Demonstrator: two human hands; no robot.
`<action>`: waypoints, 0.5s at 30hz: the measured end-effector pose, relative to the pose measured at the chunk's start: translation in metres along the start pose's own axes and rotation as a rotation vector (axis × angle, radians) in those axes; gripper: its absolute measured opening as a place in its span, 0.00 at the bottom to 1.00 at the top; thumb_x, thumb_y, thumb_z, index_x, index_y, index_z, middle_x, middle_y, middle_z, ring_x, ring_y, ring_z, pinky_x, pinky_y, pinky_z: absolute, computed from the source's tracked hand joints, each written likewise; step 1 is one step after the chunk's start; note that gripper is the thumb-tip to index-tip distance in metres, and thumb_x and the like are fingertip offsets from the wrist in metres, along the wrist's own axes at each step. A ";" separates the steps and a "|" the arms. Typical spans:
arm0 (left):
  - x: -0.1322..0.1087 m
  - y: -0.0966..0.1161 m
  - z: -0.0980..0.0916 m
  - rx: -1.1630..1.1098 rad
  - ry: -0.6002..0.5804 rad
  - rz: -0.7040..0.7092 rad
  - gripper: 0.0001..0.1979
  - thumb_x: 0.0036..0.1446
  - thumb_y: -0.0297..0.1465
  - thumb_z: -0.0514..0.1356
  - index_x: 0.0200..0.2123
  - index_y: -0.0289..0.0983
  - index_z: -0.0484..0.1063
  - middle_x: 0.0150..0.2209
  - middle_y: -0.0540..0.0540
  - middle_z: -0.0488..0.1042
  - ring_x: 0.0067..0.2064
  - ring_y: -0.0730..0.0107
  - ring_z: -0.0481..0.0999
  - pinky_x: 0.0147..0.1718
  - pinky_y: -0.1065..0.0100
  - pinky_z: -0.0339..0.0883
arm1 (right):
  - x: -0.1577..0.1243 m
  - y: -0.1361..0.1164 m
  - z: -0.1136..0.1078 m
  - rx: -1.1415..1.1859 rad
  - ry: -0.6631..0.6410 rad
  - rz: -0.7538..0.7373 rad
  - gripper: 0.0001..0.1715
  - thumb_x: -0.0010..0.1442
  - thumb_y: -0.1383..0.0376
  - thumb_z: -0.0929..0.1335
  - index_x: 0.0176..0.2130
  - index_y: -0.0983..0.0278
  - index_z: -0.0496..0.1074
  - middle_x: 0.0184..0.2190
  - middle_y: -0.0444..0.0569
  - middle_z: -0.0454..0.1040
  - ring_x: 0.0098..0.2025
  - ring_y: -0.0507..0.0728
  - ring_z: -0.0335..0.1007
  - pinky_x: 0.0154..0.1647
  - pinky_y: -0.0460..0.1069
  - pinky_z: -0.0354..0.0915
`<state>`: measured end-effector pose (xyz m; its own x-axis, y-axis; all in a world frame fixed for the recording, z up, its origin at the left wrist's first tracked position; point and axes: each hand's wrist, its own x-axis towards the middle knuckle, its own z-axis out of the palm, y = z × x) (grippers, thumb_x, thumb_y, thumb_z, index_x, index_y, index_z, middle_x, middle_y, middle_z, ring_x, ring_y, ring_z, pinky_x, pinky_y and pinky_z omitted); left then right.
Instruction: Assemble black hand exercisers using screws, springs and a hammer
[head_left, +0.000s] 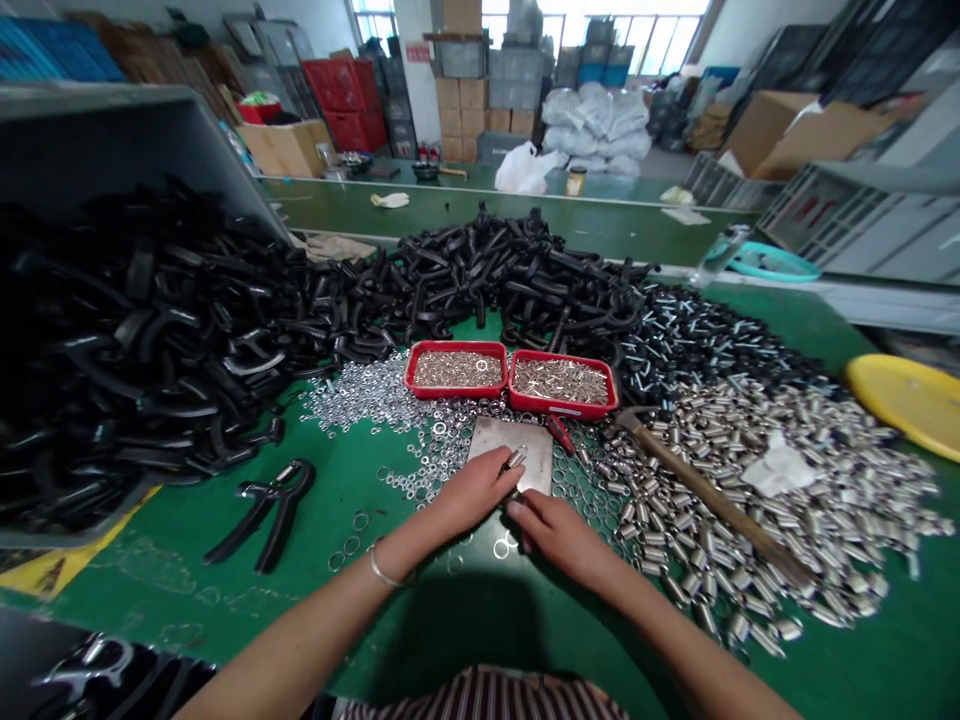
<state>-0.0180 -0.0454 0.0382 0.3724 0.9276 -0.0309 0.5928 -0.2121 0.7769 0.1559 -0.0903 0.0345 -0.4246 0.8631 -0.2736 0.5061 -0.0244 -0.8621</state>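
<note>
Striped cloth (502, 697) of my shirt is at the near edge of the green bench (420, 640). My left hand (476, 490) is closed, thumb and fingers pinching a coil spring (516, 458) whose coils project past the fingertips. Spring position: over the metal plate (538, 450), midway between the bench's left and right edges. My right hand (551, 532) is curled just beside it, at a small dark part (516, 497); whether it grips that part, I cannot tell. Beyond the plate, two red trays (510, 373) stand side by side. Loose springs (701, 560) cover the right side; a hammer (709, 492) lies across them. Black handles (487, 265) are heaped toward the far edge. One hand grip (276, 515) lies toward the left edge.
</note>
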 end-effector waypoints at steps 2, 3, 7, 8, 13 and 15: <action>0.015 -0.001 -0.003 0.129 -0.049 0.058 0.10 0.62 0.37 0.56 0.34 0.38 0.70 0.33 0.44 0.73 0.37 0.60 0.70 0.40 0.63 0.61 | -0.003 0.002 -0.013 -0.167 0.078 -0.034 0.18 0.68 0.52 0.62 0.38 0.63 0.70 0.31 0.49 0.77 0.35 0.56 0.73 0.37 0.49 0.62; 0.021 -0.001 -0.004 0.181 -0.058 0.094 0.09 0.61 0.37 0.57 0.34 0.37 0.71 0.35 0.43 0.73 0.39 0.58 0.70 0.43 0.61 0.61 | -0.006 0.004 -0.020 -0.209 0.093 -0.041 0.16 0.68 0.53 0.62 0.40 0.62 0.71 0.35 0.50 0.78 0.37 0.57 0.73 0.39 0.49 0.62; 0.045 0.009 -0.017 0.273 -0.035 0.265 0.08 0.62 0.36 0.58 0.38 0.38 0.72 0.39 0.43 0.74 0.44 0.57 0.69 0.48 0.59 0.59 | -0.028 0.018 -0.059 -0.233 0.121 -0.051 0.17 0.70 0.55 0.59 0.41 0.61 0.71 0.36 0.48 0.77 0.38 0.58 0.73 0.41 0.51 0.64; 0.053 0.013 -0.022 0.282 -0.006 0.297 0.08 0.64 0.36 0.56 0.39 0.38 0.72 0.39 0.43 0.74 0.44 0.58 0.69 0.48 0.59 0.59 | -0.034 0.025 -0.070 -0.237 0.162 -0.043 0.18 0.70 0.55 0.58 0.41 0.60 0.71 0.35 0.48 0.77 0.37 0.58 0.73 0.41 0.51 0.65; 0.124 0.032 -0.040 0.580 0.125 0.298 0.11 0.66 0.31 0.52 0.40 0.35 0.74 0.41 0.40 0.76 0.46 0.57 0.71 0.47 0.59 0.60 | -0.053 0.065 -0.123 -0.445 0.494 -0.045 0.17 0.69 0.54 0.59 0.43 0.61 0.71 0.41 0.54 0.76 0.44 0.62 0.72 0.49 0.56 0.65; 0.154 0.034 -0.042 0.728 0.080 0.249 0.09 0.63 0.26 0.54 0.39 0.34 0.75 0.42 0.37 0.77 0.46 0.55 0.72 0.46 0.58 0.60 | -0.053 0.079 -0.137 -0.612 0.580 -0.071 0.17 0.68 0.55 0.60 0.43 0.62 0.72 0.42 0.56 0.75 0.45 0.64 0.70 0.51 0.58 0.63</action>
<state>0.0300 0.1035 0.0861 0.5195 0.8398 0.1575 0.8291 -0.5401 0.1447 0.3215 -0.0691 0.0389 -0.1027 0.9785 0.1789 0.8813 0.1729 -0.4399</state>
